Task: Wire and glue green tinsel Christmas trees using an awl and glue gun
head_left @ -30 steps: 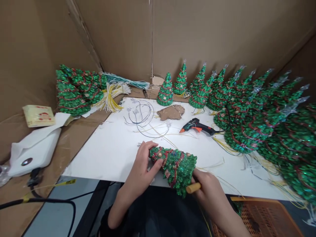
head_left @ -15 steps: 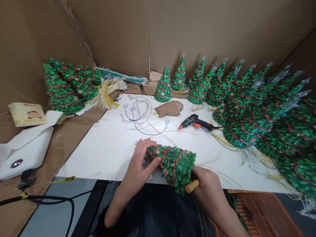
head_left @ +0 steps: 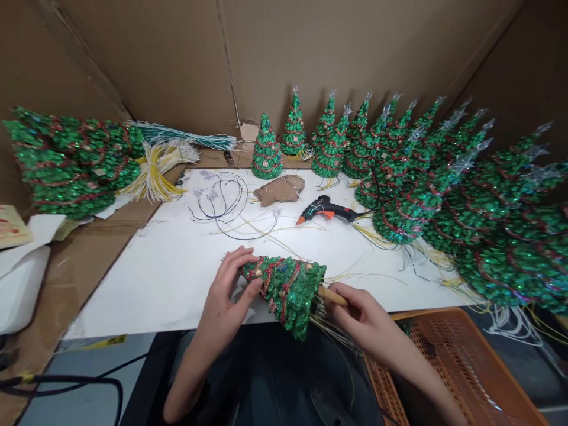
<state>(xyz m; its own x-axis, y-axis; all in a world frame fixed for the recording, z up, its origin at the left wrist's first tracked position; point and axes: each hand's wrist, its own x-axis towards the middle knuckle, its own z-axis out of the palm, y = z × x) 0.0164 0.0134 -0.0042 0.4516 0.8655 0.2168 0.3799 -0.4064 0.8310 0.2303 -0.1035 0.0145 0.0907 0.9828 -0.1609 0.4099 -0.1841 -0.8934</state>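
A small green Christmas tree (head_left: 288, 290) with red garland and gold baubles lies on its side over the front edge of the white tabletop. My left hand (head_left: 231, 290) is closed around its narrow end, thumb toward me. At the broad base, my right hand (head_left: 355, 307) grips a tan wooden stick (head_left: 333, 296), whose far end meets the underside of the tree; how deep it goes is hidden. Pale thin wires trail below the base beside my right fingers. Behind the tree rests a black glue gun (head_left: 326, 208) with an orange nozzle and trigger.
Several star-topped trees (head_left: 408, 207) crowd the right side. One tree without a star (head_left: 267, 148) stands at the back; more lean at left (head_left: 75, 165). Wire bundles (head_left: 155, 171), loose dark wires (head_left: 222, 204), a cardboard scrap (head_left: 280, 190) and an orange crate (head_left: 470, 367) surround the work area.
The view has turned to the right, shifting everything leftward. My right hand has turned, and the stick now points toward the tree's base instead of sticking out beside it.
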